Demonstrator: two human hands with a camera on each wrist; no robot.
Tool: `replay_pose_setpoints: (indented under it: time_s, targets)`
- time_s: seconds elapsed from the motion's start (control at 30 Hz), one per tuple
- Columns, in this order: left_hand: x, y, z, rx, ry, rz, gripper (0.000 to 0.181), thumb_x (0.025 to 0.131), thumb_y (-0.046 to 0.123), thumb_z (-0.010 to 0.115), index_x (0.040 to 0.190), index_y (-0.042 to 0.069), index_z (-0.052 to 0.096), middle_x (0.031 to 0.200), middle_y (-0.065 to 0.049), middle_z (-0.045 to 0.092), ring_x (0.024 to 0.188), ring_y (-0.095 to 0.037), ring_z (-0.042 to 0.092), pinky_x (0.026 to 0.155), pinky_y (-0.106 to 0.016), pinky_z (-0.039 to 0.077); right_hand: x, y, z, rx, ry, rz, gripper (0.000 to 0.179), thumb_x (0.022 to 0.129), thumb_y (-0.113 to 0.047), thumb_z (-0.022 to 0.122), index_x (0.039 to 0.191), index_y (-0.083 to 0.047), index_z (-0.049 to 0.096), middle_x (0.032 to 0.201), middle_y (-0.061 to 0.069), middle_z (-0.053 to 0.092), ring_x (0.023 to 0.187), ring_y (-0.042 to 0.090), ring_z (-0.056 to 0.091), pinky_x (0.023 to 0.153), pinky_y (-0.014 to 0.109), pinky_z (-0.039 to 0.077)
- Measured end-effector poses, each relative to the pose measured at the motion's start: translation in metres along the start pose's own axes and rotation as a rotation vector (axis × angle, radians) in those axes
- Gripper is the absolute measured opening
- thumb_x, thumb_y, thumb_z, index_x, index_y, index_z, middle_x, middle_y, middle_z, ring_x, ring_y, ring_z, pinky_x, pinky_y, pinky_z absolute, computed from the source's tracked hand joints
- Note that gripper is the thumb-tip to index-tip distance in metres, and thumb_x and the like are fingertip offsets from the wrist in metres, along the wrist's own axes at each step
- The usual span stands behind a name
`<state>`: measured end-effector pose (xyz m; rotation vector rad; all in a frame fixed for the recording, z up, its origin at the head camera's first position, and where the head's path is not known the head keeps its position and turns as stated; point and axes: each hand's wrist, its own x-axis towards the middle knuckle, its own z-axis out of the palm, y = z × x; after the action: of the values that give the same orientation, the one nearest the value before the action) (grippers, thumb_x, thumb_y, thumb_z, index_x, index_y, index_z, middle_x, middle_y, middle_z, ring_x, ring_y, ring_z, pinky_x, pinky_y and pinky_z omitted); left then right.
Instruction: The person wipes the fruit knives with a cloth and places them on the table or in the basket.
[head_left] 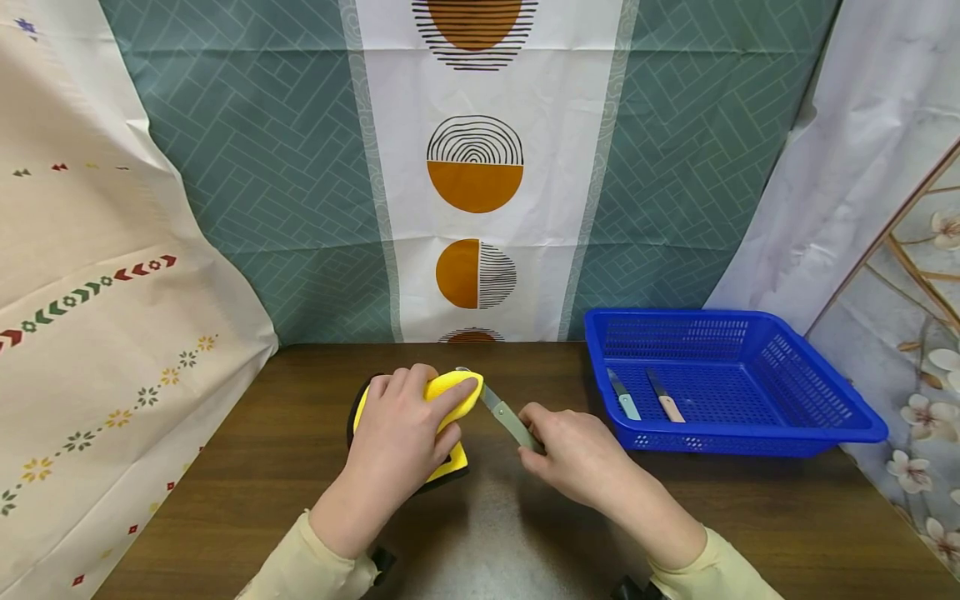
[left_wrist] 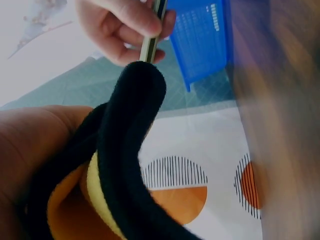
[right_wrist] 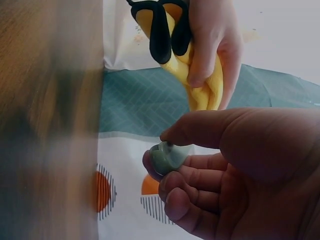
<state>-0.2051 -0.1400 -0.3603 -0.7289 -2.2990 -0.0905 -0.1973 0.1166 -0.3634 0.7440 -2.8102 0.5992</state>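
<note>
My left hand [head_left: 397,433] grips a folded yellow cloth [head_left: 453,385] with a black border, its thumb and fingers pressing the folds together. The cloth wraps over the blade of a small knife, hiding most of it, with a little metal showing near the handle. My right hand [head_left: 577,454] holds that knife by its pale green handle [head_left: 513,425], the blade pointing up and left. In the right wrist view the handle's rounded end [right_wrist: 167,159] sits between thumb and fingers. The cloth's dark edge [left_wrist: 135,125] fills the middle of the left wrist view.
A blue plastic basket [head_left: 780,392] stands at the right on the brown wooden table [head_left: 300,400]. Inside it lie a knife with a light blue-green handle [head_left: 628,407] and one with a pink handle [head_left: 670,407]. Patterned curtains [head_left: 285,167] hang behind and beside the table.
</note>
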Motion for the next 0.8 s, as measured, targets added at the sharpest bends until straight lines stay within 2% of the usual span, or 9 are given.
replay_pose_setpoints:
  time_s: [0.2,0.43,0.8]
  targets:
    - [-0.001,0.009,0.002,-0.015,0.011,0.044,0.052,0.085,0.020,0.086,0.135,0.031,0.078,0.106,-0.012,0.063,0.088,-0.032,0.062,0.082,-0.051,0.050,0.000,0.000,0.000,-0.013,0.004,-0.001,0.021,0.092,-0.015,0.086,0.105,-0.014,0.068,0.066,-0.012,0.050,0.058,0.008,0.048,0.052,0.029,0.040]
    - [-0.003,0.015,0.006,-0.037,0.017,0.065,0.053,0.083,0.019,0.087,0.133,0.032,0.079,0.107,-0.012,0.064,0.088,-0.032,0.062,0.081,-0.051,0.050,0.000,-0.001,0.000,-0.010,-0.006,0.009,0.022,0.093,-0.015,0.086,0.106,-0.014,0.069,0.067,-0.012,0.051,0.058,0.008,0.049,0.053,0.029,0.041]
    - [-0.003,0.019,0.006,-0.036,-0.035,0.059,0.054,0.085,0.020,0.085,0.137,0.033,0.077,0.110,-0.012,0.063,0.092,-0.034,0.063,0.086,-0.053,0.051,0.001,-0.001,0.000,0.020,-0.020,0.018,0.022,0.093,-0.015,0.086,0.108,-0.015,0.069,0.069,-0.011,0.052,0.058,0.009,0.049,0.052,0.029,0.040]
